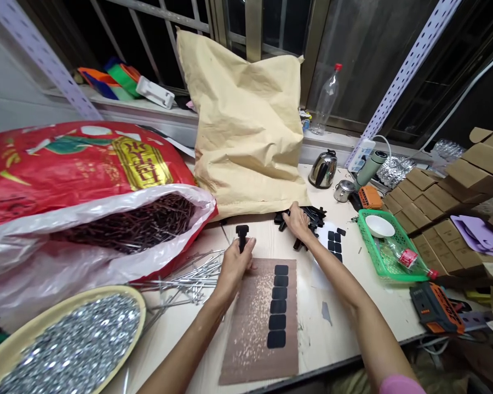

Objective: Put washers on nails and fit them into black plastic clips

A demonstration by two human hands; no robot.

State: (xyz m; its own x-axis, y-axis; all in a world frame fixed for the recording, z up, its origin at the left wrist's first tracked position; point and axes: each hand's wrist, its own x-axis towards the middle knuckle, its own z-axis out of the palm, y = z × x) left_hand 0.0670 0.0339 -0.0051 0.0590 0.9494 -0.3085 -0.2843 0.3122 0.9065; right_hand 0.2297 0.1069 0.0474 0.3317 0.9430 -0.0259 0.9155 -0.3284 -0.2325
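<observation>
My left hand is closed around a black T-shaped plastic piece, its head upright above the fingers. Farther right, my right hand reaches into a pile of black plastic parts at the foot of a tan paper sack; its fingers close on one of them. Below my left hand lies a brown sheet with a column of black rounded square pads and pale specks. More such pads sit on white paper beside my right forearm.
At left are a red bag of dark rods, loose silver rods and a yellow bowl of shiny metal pieces. On the right stand a kettle, a green basket, small cardboard boxes and a power-tool battery.
</observation>
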